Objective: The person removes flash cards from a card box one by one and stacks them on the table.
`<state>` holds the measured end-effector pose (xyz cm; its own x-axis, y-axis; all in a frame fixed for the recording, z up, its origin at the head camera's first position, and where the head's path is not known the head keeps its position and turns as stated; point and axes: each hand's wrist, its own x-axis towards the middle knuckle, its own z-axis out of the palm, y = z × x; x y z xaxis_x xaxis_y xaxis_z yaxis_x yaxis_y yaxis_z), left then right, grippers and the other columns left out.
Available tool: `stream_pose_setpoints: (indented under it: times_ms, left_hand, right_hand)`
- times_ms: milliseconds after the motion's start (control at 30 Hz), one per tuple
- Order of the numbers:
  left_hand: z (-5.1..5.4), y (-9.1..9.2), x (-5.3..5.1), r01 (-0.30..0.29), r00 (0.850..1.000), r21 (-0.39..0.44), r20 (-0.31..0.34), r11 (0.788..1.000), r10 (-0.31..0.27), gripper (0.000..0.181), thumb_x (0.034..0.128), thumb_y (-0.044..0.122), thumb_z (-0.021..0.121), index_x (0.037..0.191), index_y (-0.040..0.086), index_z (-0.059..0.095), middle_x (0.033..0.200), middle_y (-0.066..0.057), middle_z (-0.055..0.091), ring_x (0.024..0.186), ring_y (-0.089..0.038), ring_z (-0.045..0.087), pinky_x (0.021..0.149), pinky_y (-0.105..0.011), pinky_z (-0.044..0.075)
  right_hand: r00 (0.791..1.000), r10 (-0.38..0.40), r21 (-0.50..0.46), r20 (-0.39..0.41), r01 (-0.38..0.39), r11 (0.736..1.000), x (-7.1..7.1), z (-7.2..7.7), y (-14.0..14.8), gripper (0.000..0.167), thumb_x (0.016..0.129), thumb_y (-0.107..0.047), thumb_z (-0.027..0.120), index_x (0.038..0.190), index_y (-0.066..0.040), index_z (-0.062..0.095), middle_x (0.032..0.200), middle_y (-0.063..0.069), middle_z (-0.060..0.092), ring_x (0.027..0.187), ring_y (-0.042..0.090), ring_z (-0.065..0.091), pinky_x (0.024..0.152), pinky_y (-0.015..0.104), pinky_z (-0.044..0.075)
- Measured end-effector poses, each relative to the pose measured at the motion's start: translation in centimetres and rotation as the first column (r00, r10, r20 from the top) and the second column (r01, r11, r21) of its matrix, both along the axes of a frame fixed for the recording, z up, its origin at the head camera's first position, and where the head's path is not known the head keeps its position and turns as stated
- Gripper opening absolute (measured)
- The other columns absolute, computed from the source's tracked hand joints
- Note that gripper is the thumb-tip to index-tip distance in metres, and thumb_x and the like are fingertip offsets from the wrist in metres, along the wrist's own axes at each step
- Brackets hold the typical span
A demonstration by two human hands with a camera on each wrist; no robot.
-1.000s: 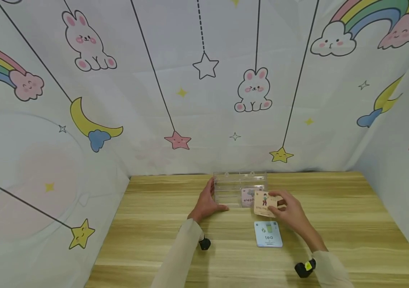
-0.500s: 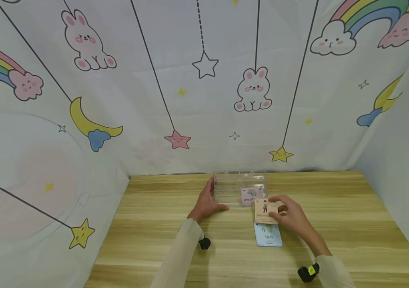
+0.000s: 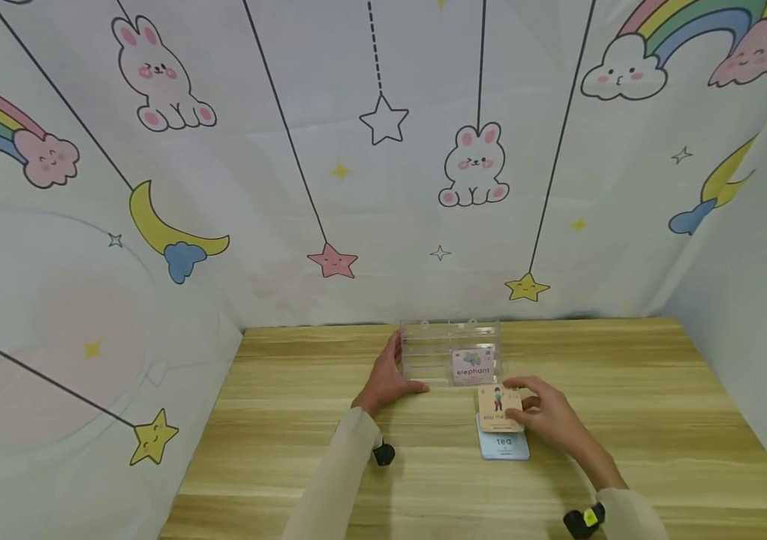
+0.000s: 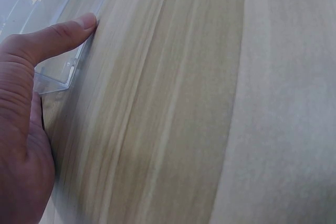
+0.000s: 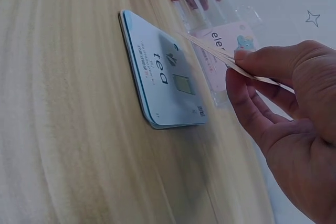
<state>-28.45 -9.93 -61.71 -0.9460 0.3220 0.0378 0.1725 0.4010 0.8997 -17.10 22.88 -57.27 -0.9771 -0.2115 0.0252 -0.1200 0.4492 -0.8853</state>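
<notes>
My right hand (image 3: 548, 412) pinches a peach flash card (image 3: 495, 409) printed with a figure and partly covered words. The right wrist view shows this card edge-on, apart from the blue "tea" card (image 5: 163, 77) on top of a small stack. In the head view it overlaps that stack's upper part. With thumb in front and fingers around the left side, my left hand (image 3: 389, 381) holds a clear plastic card rack (image 3: 425, 352). A pink "elephant" card (image 3: 473, 367) stands in the rack's lower right compartment. The left fingertips are mostly hidden in the left wrist view.
The wood-grain table (image 3: 289, 450) runs back to a white cloth backdrop (image 3: 275, 187) printed with rabbits, stars and rainbows. The rack stands close to that cloth, near the table's back edge.
My right hand has brought the peach card down and toward me, away from the rack. It now uncovers the elephant card and overlaps the tea card. The left hand stays at the rack.
</notes>
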Motion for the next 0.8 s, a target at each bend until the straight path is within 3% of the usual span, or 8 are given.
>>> stream_pose_setpoints:
  times_ms: [367,633,800]
  left_hand:
    - [0.0,0.0,0.1,0.006,1.000,0.016,-0.024,1.000,-0.006,0.130,0.0678,0.013,0.100,0.166,0.011,0.014,0.166,-0.014,0.032,0.151,-0.027,0.034,0.123,-0.034,0.031]
    - [0.0,0.0,0.2,0.003,1.000,0.011,-0.021,1.000,-0.003,0.131,0.0680,0.013,0.100,0.166,0.010,0.014,0.166,-0.015,0.031,0.152,-0.027,0.033,0.122,-0.034,0.032]
    - [-0.1,0.0,0.0,0.004,1.000,0.018,-0.022,1.000,-0.004,0.131,0.0672,0.012,0.100,0.166,0.010,0.014,0.166,-0.014,0.032,0.151,-0.027,0.034,0.123,-0.035,0.032]
  right_hand:
    - [0.999,0.010,-0.029,0.052,-0.009,1.000,0.9,-0.7,0.1,0.047,0.090,0.000,0.079,0.133,0.002,0.062,0.135,0.027,0.059,0.091,0.022,0.071,0.070,0.026,0.061]
    - [0.993,0.044,-0.095,0.112,-0.034,0.995,1.5,-0.9,0.0,0.045,0.091,0.000,0.078,0.133,0.004,0.062,0.136,0.029,0.058,0.111,0.042,0.069,0.079,0.030,0.063]
    - [0.989,0.058,-0.102,0.135,-0.044,0.994,1.6,-1.2,0.1,0.042,0.092,0.000,0.076,0.132,0.004,0.062,0.135,0.029,0.058,0.112,0.041,0.069,0.076,0.029,0.063]
